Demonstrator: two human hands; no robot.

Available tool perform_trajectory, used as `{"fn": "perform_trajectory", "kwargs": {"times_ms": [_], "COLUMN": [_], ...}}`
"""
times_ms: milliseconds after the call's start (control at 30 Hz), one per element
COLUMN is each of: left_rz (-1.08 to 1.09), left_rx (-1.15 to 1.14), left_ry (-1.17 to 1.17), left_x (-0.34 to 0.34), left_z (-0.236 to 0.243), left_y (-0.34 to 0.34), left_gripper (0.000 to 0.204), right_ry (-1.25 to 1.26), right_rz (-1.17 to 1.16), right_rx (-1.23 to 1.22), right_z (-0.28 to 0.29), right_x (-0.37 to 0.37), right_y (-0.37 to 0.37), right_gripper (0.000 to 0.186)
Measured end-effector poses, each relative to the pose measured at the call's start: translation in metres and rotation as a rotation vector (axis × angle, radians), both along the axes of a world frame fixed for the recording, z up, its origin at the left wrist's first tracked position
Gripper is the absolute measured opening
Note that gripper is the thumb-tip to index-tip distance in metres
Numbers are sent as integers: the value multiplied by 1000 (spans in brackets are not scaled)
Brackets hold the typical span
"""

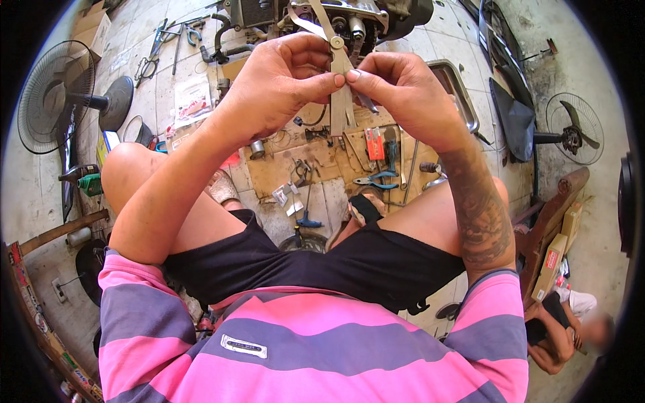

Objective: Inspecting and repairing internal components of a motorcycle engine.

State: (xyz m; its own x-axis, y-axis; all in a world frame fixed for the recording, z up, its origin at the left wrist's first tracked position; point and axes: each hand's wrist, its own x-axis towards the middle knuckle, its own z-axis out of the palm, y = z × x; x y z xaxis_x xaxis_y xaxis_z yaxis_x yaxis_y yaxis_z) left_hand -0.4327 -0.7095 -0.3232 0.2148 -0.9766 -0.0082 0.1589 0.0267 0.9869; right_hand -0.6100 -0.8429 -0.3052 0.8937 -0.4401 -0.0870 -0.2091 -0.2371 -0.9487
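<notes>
I hold a feeler gauge (341, 101) up in front of me, its thin metal blades fanned out around a round pivot. My left hand (285, 75) has its fingers curled behind the blades and its thumb pressed on them. From the other side, my right hand (403, 87) pinches the blades between thumb and forefinger, the two thumb tips almost touching. Just beyond the gauge sits an engine (363, 23) with its inner parts exposed. The gauge and my hands hide part of it.
Below my hands, cardboard (282, 161) carries blue-handled pliers (377, 180), a red packet (375, 144) and small parts. A blue-handled screwdriver (309, 219) lies between my feet. A metal tray (471, 111) is at right. Fans (57, 97) flank me; a person (557, 329) sits lower right.
</notes>
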Motion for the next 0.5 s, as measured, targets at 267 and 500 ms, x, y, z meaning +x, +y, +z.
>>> {"fn": "perform_trajectory", "kwargs": {"times_ms": [267,500], "left_rz": [66,178], "left_rx": [15,14], "left_ry": [66,38], "left_x": [6,0], "left_z": [2,8], "left_y": [1,0], "left_gripper": [39,34], "right_ry": [19,-25], "right_rz": [4,-33], "right_rx": [104,217], "right_z": [6,9], "right_x": [0,1], "right_y": [7,2], "right_gripper": [22,21]}}
